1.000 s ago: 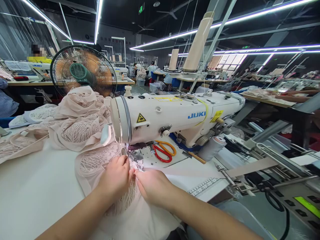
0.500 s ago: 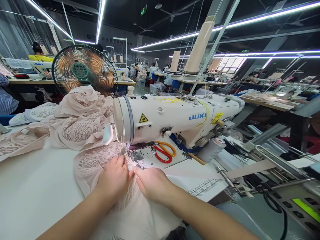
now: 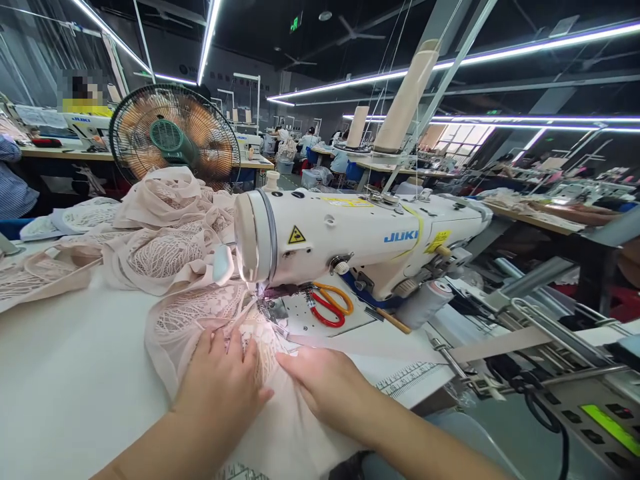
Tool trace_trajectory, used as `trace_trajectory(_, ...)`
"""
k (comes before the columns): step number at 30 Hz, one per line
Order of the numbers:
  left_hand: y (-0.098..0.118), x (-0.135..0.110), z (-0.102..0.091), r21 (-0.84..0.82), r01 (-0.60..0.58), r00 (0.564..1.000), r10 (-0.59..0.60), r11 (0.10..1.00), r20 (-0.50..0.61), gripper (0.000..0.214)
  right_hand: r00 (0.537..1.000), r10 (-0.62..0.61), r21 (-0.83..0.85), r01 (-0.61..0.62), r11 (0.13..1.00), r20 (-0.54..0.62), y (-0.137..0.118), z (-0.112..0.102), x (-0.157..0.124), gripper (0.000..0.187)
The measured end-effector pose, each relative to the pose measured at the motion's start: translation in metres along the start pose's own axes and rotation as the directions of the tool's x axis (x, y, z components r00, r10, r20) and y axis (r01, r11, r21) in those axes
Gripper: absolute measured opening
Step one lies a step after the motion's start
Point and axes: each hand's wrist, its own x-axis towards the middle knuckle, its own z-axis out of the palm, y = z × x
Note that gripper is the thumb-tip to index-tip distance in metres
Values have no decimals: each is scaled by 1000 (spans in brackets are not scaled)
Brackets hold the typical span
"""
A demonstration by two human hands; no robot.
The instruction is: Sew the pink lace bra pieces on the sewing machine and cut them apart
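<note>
A white sewing machine (image 3: 320, 230) stands before me, its lit needle area over pale pink lace fabric (image 3: 200, 315). My left hand (image 3: 225, 373) lies on the lace in front of the needle, fingers spread and flat. To its right, my right hand (image 3: 325, 383) pinches the fabric's edge between thumb and fingers. A beige elastic band (image 3: 345, 347) runs from the metal feeder at the right to the needle area. Scissors with red and orange handles (image 3: 330, 307) rest on the machine bed behind my right hand.
A heap of lace garments (image 3: 165, 233) lies at the left, in front of a large fan (image 3: 173, 137). A grey thread cone (image 3: 427, 307) and a wooden-handled tool (image 3: 393, 320) sit under the machine arm. The metal feeder (image 3: 450, 353) stands at the right. Other people work behind.
My left hand has come back from the needle and opened from a pinch to flat, spread fingers. My right hand has moved slightly right and down, still gripping the fabric. The view has shifted slightly.
</note>
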Motion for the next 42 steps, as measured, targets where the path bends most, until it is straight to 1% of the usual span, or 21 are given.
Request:
trace_trajectory(3,2,-7,-9,9,39,995,-40,999,88,66,1000,-3,8,3,1000,23,2,0,4,31)
trace_trajectory(6,-3,-8,-17,10,76,984,-76,997,163,64,1000,11,12,-11,1000,24,2,-2,12,37)
trace_trajectory(8,-7,-6,-22,16,88,979,-90,996,182,59,999,30,1,-30,1000,30,1,-5,17,41)
trace_trajectory(11,-10,-6,-25,83,132,974,-144,988,172,53,996,56,-29,-54,998,76,-1,-8,24,49)
trace_trajectory(13,-12,-6,-21,117,172,970,-189,978,155,51,991,69,-49,-64,997,118,-3,-10,28,55)
trace_trajectory(15,-15,-7,-11,104,198,971,-210,975,117,52,985,80,-66,-71,995,152,-5,-12,32,59)
trace_trajectory(18,-25,-4,7,51,155,984,-159,987,77,57,975,106,-84,-91,992,196,-7,-16,35,63)
trace_trajectory(20,-32,0,14,51,113,987,-118,992,110,60,970,117,-88,-100,991,214,-9,-20,37,64)
trace_trajectory(22,-35,4,12,71,122,977,-132,990,166,61,969,121,-94,-103,990,215,-11,-24,38,65)
trace_trajectory(24,-36,8,6,83,150,967,-164,985,195,61,968,127,-105,-107,989,215,-13,-28,39,67)
trace_trajectory(28,-38,15,-4,102,185,955,-203,977,216,60,957,153,-113,-128,985,248,-18,-32,42,74)
trace_trajectory(32,-51,27,-3,99,190,953,-208,977,221,60,952,177,-89,-159,983,249,-17,-28,42,79)
trace_trajectory(37,-70,39,0,51,181,947,-188,982,259,65,961,140,-82,-124,989,238,-14,-25,39,71)
trace_trajectory(42,-74,41,1,28,189,947,-189,982,261,66,961,130,-65,-118,991,244,-13,-28,37,65)
